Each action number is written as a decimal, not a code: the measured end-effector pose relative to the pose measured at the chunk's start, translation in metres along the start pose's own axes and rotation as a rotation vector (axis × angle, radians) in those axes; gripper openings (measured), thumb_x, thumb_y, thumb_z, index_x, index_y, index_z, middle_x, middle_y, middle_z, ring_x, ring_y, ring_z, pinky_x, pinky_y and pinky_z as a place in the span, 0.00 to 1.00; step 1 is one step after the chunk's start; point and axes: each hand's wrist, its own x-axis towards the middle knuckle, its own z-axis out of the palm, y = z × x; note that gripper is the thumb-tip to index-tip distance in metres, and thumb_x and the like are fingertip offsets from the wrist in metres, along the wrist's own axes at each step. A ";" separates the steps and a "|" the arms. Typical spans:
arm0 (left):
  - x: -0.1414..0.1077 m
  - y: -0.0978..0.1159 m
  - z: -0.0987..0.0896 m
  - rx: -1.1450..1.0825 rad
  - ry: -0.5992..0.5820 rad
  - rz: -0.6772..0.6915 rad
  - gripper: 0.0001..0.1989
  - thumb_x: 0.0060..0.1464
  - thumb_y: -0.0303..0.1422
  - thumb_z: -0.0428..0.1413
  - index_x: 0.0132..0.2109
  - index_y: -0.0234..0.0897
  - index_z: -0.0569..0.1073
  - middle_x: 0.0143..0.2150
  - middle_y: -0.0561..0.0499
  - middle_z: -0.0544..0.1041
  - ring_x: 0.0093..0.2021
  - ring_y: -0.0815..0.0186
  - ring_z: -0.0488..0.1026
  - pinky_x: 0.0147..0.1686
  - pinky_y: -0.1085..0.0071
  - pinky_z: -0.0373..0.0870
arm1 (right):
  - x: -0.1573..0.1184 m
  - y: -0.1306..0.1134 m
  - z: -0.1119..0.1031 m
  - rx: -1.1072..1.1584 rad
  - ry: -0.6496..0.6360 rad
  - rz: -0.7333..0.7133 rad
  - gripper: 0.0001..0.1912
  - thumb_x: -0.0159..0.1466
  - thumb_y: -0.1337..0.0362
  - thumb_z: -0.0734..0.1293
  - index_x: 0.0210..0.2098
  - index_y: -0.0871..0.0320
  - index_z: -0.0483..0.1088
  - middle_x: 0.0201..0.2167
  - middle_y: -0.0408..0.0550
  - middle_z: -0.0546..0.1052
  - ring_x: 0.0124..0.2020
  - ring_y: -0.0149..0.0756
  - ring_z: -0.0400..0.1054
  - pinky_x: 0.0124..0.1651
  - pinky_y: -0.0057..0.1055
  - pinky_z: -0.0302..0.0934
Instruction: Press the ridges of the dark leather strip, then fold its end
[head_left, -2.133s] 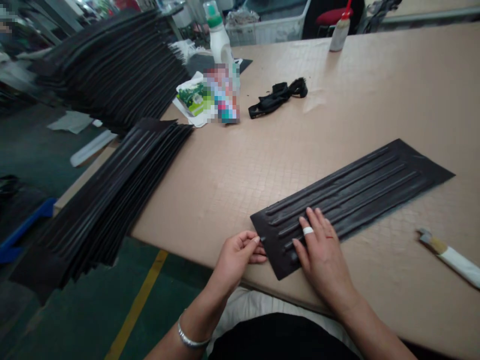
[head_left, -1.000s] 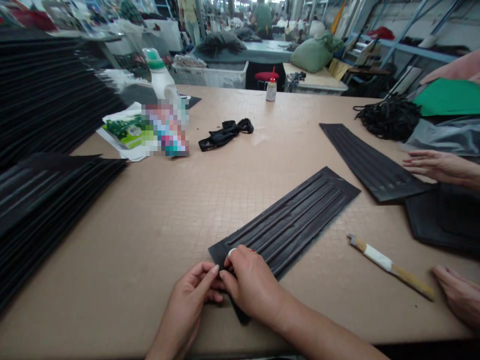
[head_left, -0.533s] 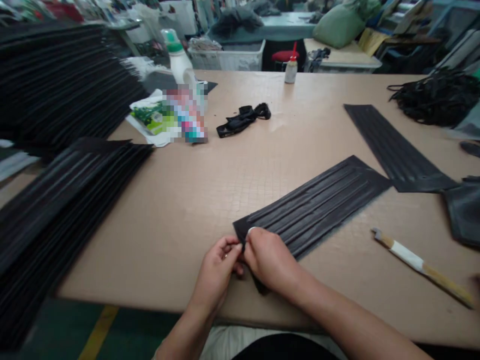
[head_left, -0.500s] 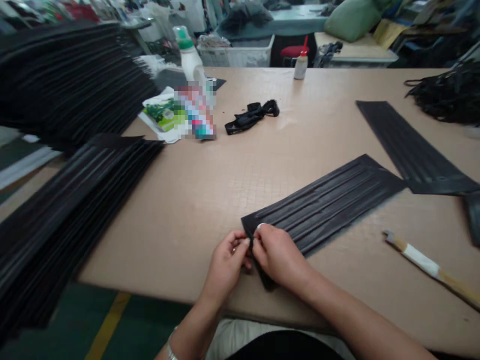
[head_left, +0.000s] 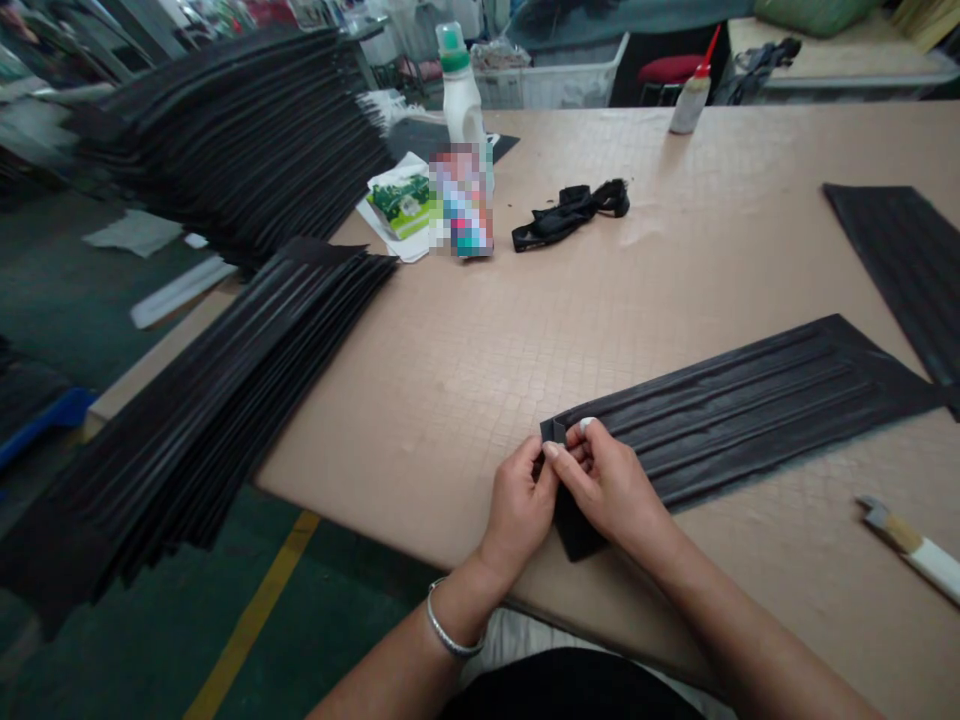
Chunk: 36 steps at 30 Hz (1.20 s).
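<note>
Together, both hands (head_left: 611, 490) pinch a pleated strip (head_left: 735, 420), stacked strips (head_left: 225, 400) leftward.

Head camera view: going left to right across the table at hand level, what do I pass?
Stack of dark pleated panels → left hand → right hand → single pleated panel → white-wrapped hooked tool

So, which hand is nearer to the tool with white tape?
The right hand is nearer, left of the taped tool; the left hand is farther left.
</note>
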 end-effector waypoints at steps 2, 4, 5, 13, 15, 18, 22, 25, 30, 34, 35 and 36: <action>-0.002 0.001 -0.001 0.011 -0.003 -0.006 0.14 0.66 0.43 0.52 0.36 0.40 0.72 0.31 0.50 0.75 0.34 0.63 0.71 0.33 0.72 0.66 | 0.003 -0.002 -0.001 -0.063 0.033 -0.017 0.13 0.70 0.54 0.64 0.33 0.52 0.61 0.21 0.37 0.69 0.22 0.31 0.63 0.29 0.28 0.53; -0.004 0.003 0.000 0.007 -0.005 -0.012 0.15 0.67 0.43 0.52 0.35 0.40 0.72 0.29 0.51 0.73 0.33 0.63 0.71 0.33 0.72 0.65 | 0.004 -0.003 -0.003 -0.102 0.034 -0.056 0.15 0.72 0.55 0.61 0.30 0.52 0.59 0.20 0.37 0.67 0.22 0.31 0.61 0.29 0.29 0.50; -0.005 0.003 0.000 0.001 -0.003 -0.010 0.15 0.67 0.43 0.52 0.35 0.40 0.72 0.29 0.51 0.73 0.33 0.63 0.70 0.33 0.72 0.65 | 0.004 -0.003 -0.003 -0.106 0.034 -0.072 0.16 0.72 0.55 0.60 0.29 0.52 0.58 0.20 0.37 0.66 0.22 0.31 0.60 0.29 0.29 0.49; -0.003 0.002 0.011 -0.011 0.148 0.014 0.16 0.70 0.42 0.47 0.36 0.40 0.70 0.32 0.51 0.73 0.33 0.64 0.70 0.36 0.70 0.65 | -0.007 0.002 -0.006 -0.238 0.271 -0.154 0.17 0.72 0.58 0.60 0.27 0.52 0.55 0.19 0.36 0.60 0.19 0.29 0.53 0.28 0.31 0.46; -0.002 0.002 0.012 0.002 0.163 0.009 0.17 0.70 0.42 0.47 0.34 0.40 0.68 0.30 0.52 0.71 0.32 0.65 0.67 0.34 0.70 0.63 | -0.009 0.004 -0.008 -0.268 0.306 -0.145 0.17 0.72 0.59 0.60 0.27 0.52 0.54 0.19 0.36 0.59 0.19 0.29 0.53 0.28 0.31 0.45; 0.000 0.002 0.012 -0.001 0.177 0.010 0.18 0.70 0.43 0.47 0.32 0.41 0.65 0.29 0.53 0.68 0.32 0.65 0.66 0.35 0.70 0.63 | -0.012 0.007 -0.013 -0.297 0.351 -0.126 0.18 0.72 0.59 0.60 0.26 0.52 0.53 0.17 0.35 0.57 0.18 0.29 0.51 0.27 0.31 0.44; 0.002 0.002 0.013 -0.020 0.181 -0.005 0.19 0.70 0.44 0.48 0.31 0.41 0.62 0.28 0.54 0.65 0.33 0.64 0.66 0.36 0.70 0.63 | -0.015 0.011 -0.018 -0.299 0.372 -0.107 0.19 0.71 0.58 0.60 0.25 0.52 0.54 0.17 0.35 0.56 0.17 0.28 0.50 0.26 0.31 0.44; 0.002 0.001 0.013 -0.018 0.176 -0.019 0.19 0.70 0.44 0.47 0.31 0.41 0.61 0.28 0.54 0.64 0.32 0.65 0.65 0.35 0.70 0.63 | -0.017 0.013 -0.021 -0.294 0.383 -0.090 0.19 0.71 0.57 0.61 0.25 0.52 0.55 0.16 0.35 0.57 0.17 0.28 0.51 0.25 0.30 0.44; 0.004 -0.001 0.014 -0.043 0.178 -0.011 0.19 0.69 0.45 0.48 0.31 0.41 0.60 0.28 0.55 0.63 0.30 0.66 0.61 0.36 0.70 0.63 | -0.017 0.017 -0.024 -0.277 0.375 -0.041 0.20 0.72 0.55 0.61 0.25 0.53 0.57 0.17 0.37 0.62 0.18 0.28 0.55 0.26 0.30 0.46; 0.005 -0.003 0.014 -0.055 0.184 0.006 0.19 0.69 0.45 0.48 0.31 0.41 0.61 0.28 0.55 0.64 0.31 0.66 0.61 0.36 0.70 0.63 | -0.018 0.021 -0.029 -0.270 0.355 0.011 0.20 0.72 0.53 0.61 0.25 0.53 0.59 0.18 0.38 0.65 0.20 0.29 0.59 0.27 0.30 0.48; 0.005 -0.003 0.014 -0.062 0.180 0.008 0.19 0.69 0.45 0.49 0.31 0.41 0.61 0.28 0.55 0.64 0.31 0.66 0.61 0.36 0.70 0.62 | -0.018 0.022 -0.030 -0.269 0.351 0.019 0.20 0.71 0.52 0.61 0.25 0.53 0.59 0.18 0.38 0.65 0.20 0.29 0.60 0.27 0.30 0.48; 0.005 -0.004 0.014 -0.069 0.179 0.009 0.19 0.69 0.45 0.49 0.31 0.41 0.61 0.28 0.54 0.64 0.30 0.66 0.61 0.35 0.70 0.62 | -0.018 0.023 -0.032 -0.268 0.348 0.026 0.21 0.71 0.52 0.61 0.25 0.53 0.59 0.18 0.38 0.65 0.20 0.29 0.59 0.27 0.30 0.48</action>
